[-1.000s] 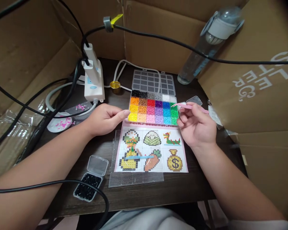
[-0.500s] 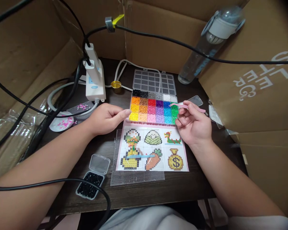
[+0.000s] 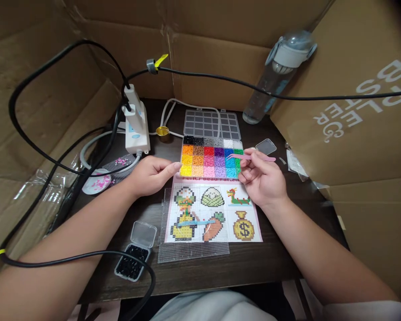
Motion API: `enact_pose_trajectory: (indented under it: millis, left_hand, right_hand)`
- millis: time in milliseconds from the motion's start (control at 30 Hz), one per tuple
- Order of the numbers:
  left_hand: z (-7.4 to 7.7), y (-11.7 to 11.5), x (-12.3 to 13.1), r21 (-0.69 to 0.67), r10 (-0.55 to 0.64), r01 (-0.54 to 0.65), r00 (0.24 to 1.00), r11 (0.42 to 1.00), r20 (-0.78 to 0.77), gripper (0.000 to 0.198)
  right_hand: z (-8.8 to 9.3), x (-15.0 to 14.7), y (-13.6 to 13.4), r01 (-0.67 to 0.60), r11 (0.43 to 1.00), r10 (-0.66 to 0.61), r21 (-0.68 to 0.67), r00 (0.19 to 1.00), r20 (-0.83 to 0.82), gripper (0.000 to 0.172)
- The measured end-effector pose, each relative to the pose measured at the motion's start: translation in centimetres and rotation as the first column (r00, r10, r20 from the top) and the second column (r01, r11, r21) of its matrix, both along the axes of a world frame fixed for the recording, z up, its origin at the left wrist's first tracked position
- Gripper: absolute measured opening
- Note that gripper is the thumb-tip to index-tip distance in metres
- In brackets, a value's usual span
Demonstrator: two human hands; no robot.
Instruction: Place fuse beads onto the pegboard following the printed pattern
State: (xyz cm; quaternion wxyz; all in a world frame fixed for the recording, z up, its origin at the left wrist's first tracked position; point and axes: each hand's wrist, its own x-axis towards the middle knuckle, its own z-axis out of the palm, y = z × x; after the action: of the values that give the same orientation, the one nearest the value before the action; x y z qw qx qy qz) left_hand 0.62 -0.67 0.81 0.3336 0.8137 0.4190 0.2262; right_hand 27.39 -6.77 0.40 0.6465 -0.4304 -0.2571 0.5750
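Observation:
My right hand (image 3: 265, 178) pinches pink tweezers (image 3: 250, 157), their bent tips over the blue compartments of a bead box (image 3: 211, 160). Loose fingers curl below the thumb. At the box's left edge is my left hand (image 3: 153, 174), thumb against the near-left corner and fingers curled, partly hidden. The box holds beads sorted by colour, and its clear lid (image 3: 212, 124) lies open behind. In front lies a pattern sheet (image 3: 232, 225) on a clear pegboard (image 3: 194, 253). Part-built bead work in green, orange and light blue (image 3: 190, 218) rests over the sheet's left side.
A small box of black beads (image 3: 132, 262) stands open at front left. Pink beads lie on a white dish (image 3: 96, 182). Behind are a power strip (image 3: 137, 133), a gold tin (image 3: 162, 132) and a bottle (image 3: 277, 78). Black cables (image 3: 203, 76) cross the view; cardboard walls (image 3: 220, 26) surround the table.
The view has tilted, so everything sits a little lower in it. The tweezer tips have moved slightly left and nearer over the blue compartments. My left hand stays at the box's edge.

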Motion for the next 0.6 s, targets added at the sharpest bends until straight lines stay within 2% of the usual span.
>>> enact_pose_trajectory:
  millis: [200, 600]
  left_hand:
    - [-0.31, 0.04, -0.17, 0.01, 0.019, -0.018, 0.999, 1.0, -0.026, 0.051]
    - [-0.19, 0.03, -0.08, 0.002, 0.016, -0.016, 0.999, 1.0, -0.027, 0.051]
  right_hand:
    - [-0.26, -0.77, -0.67, -0.125, 0.992, 0.124, 0.009, 0.992, 0.026, 0.014]
    - [-0.39, -0.71, -0.48, -0.13, 0.992, 0.13, -0.002, 0.991, 0.043, 0.014]
